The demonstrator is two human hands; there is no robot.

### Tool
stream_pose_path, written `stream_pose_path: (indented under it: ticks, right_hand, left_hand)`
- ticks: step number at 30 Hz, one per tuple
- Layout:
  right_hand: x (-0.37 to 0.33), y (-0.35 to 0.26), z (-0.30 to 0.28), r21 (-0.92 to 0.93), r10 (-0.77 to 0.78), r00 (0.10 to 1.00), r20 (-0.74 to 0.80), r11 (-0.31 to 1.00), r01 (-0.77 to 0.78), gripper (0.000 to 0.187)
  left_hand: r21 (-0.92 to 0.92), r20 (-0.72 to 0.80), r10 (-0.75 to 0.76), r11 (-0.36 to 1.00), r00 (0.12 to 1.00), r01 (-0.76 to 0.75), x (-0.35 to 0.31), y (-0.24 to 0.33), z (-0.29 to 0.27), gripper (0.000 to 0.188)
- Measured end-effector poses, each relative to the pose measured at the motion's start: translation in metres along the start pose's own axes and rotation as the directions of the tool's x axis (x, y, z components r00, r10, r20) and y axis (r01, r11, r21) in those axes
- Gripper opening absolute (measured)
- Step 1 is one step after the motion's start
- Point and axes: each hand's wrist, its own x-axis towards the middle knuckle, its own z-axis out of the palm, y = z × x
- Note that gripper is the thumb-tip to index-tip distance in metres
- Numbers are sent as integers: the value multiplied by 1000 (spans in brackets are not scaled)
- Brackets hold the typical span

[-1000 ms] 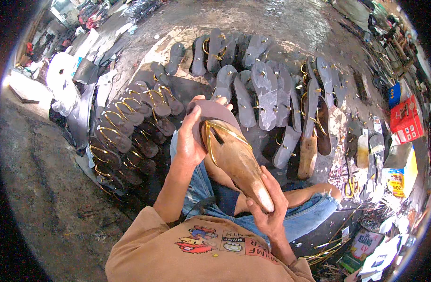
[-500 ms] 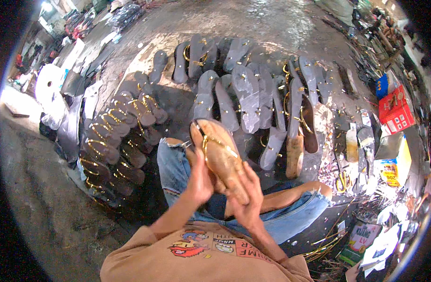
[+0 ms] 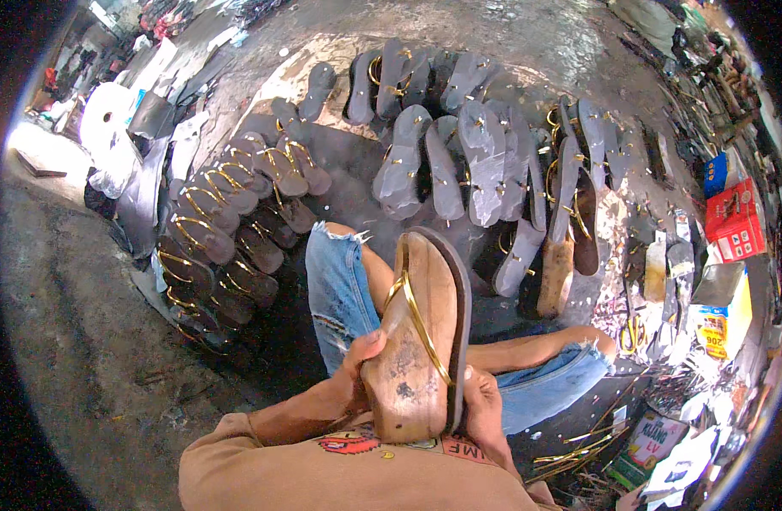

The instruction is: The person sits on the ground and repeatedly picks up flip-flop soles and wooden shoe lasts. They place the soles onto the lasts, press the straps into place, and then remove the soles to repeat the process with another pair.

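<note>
Between my two hands stands a wooden shoe last [image 3: 412, 362] with its toe end pointing away from me. A flip-flop with a dark sole [image 3: 462, 319] is fitted along its right side, and a gold thong strap [image 3: 422, 328] crosses over the wood. My left hand [image 3: 357, 370] grips the last near its heel end, thumb on the wood. Low on the right, my right hand [image 3: 485, 404] is closed round the sole edge, its thumb beside the strap's end. Most fingers of both hands are hidden behind the last and sole.
Gold-strapped sandals [image 3: 208, 234] lie in rows at left. Ahead are several grey soles [image 3: 482, 162] and another wooden last [image 3: 555, 281]. At right stand a red box [image 3: 734, 220], a yellow box [image 3: 721, 315] and a can [image 3: 651, 443], near loose gold strips [image 3: 578, 451].
The last with its flip-flop has come closer to my body and turned more upright, sole edge to the right. My right hand has moved from the wood to the sole edge.
</note>
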Motion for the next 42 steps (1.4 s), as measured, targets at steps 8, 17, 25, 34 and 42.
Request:
stream_pose_path:
  ticks: [8,17,25,34,42]
  right_hand:
    - [-16,33,-23,280,140,988,59,948,-151,31]
    - [46,49,2,583,-55,990,-129,803,120,32]
    - [61,-10,2,-133,-557,817,148,807,575,152]
    - [37,23,-48,508,25,918,397,826,-242,102]
    - [11,-52,-2,213,-229,933,277,962,173,127]
  left_hand:
    - [-125,357,14,992,934,33,-18,2,40,83]
    - [614,212,291,703,933,-359,9,30,87,124]
    - [638,370,468,500,803,-586,46,42,97,80]
    - [864,420,366,119,830,-490,31,59,48,44]
    - [343,263,135,912,955,-223,44,13,12,35]
